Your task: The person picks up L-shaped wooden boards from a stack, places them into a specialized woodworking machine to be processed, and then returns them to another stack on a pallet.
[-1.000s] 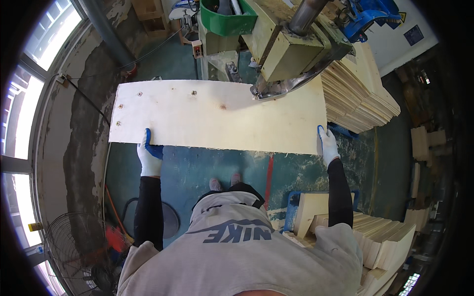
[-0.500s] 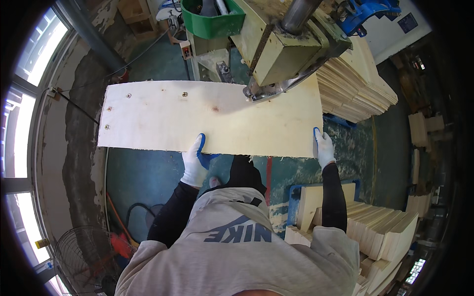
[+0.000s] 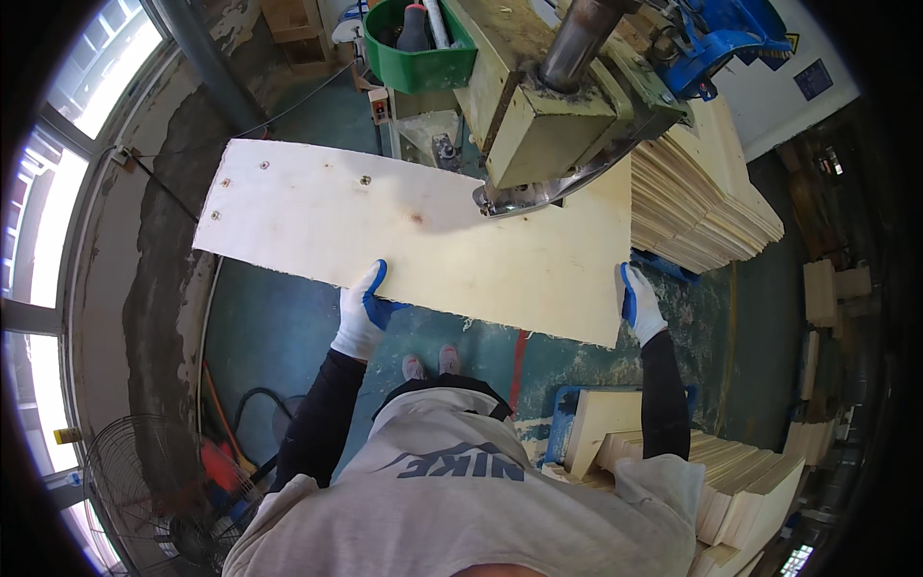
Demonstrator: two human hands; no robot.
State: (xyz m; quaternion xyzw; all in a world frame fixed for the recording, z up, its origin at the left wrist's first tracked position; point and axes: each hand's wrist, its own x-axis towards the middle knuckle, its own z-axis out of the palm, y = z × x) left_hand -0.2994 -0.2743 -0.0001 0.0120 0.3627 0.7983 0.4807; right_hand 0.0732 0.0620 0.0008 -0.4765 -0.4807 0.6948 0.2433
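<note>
A wide pale plywood panel (image 3: 423, 240) lies under the head of a greenish metal machine (image 3: 553, 125), its left end turned away from me. Several small metal inserts sit in the panel near its left end and far edge. My left hand (image 3: 361, 313), in a white glove with blue palm, grips the near edge left of the middle, thumb on top. At the right end my gloved right hand (image 3: 643, 302) holds the panel's edge, thumb on the near side; its other fingers are mostly hidden. The machine's curved metal chute (image 3: 538, 197) reaches down over the panel.
A green bin (image 3: 420, 53) with tools hangs beside the machine. Stacked plywood pieces (image 3: 707, 188) stand at the right behind the panel. More boards (image 3: 711, 471) lie near my right elbow. A wire fan (image 3: 159, 490) stands at the lower left, near a hose (image 3: 260, 399).
The panel has turned clockwise: its left end moved away, its right end nearer. Both hands moved with it, and my feet now show together below the panel.
</note>
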